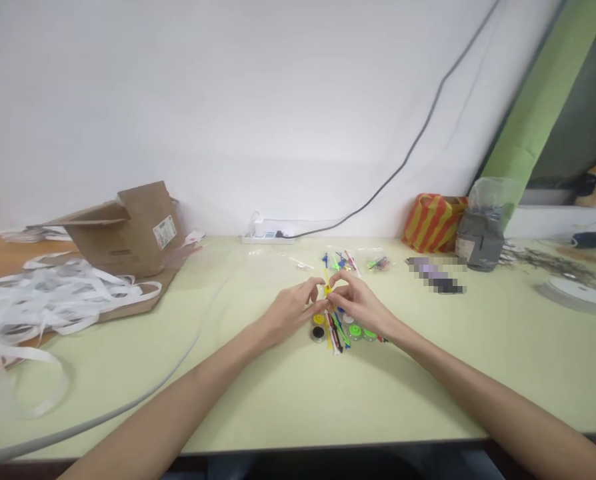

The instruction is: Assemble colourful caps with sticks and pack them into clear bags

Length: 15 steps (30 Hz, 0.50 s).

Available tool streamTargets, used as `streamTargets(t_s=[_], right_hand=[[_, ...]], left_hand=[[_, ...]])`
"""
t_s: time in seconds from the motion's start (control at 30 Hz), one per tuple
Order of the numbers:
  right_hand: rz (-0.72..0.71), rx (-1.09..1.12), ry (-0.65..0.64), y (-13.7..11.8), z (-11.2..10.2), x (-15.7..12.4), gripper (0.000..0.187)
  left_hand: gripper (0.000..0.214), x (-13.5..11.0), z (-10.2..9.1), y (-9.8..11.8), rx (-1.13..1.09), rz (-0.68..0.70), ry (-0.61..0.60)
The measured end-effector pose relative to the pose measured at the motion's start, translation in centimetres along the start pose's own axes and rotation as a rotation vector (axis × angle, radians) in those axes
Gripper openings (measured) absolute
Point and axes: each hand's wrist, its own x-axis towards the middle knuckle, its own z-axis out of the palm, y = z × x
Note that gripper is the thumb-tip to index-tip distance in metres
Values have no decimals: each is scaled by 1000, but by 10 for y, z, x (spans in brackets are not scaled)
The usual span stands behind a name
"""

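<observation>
My left hand (pixel 294 308) and my right hand (pixel 359 303) meet at the middle of a pale green table (pixel 278 393). Both pinch a small yellow plastic piece (pixel 327 288) held upright between the fingertips. Under the hands lie several small plastic parts: thin coloured sticks (pixel 336 331), a yellow-and-black round piece (pixel 319 328) and green round pieces (pixel 361 331). More small coloured pieces (pixel 351 261) lie in clear bags farther back.
An open cardboard box (pixel 128 230) and a heap of white strips (pixel 43 297) are at the left. A power strip (pixel 268 233) with a grey cable sits against the wall. A red-and-yellow striped bag (pixel 433 220), a grey bagged object (pixel 481 237) and a white tape roll (pixel 575 293) are at the right.
</observation>
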Motion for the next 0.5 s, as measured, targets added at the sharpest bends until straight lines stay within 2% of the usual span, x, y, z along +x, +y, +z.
streamTargets(t_s=[0.17, 0.33, 0.5], right_hand=[[-37, 186, -48, -8, -3, 1, 22], [-106, 284, -136, 0, -7, 2, 16], [-136, 316, -188, 0, -10, 0, 10]], left_hand=[[29, 5, -3, 5, 18, 29, 79], [29, 6, -1, 6, -22, 58, -33], [18, 6, 2, 8, 13, 118, 41]])
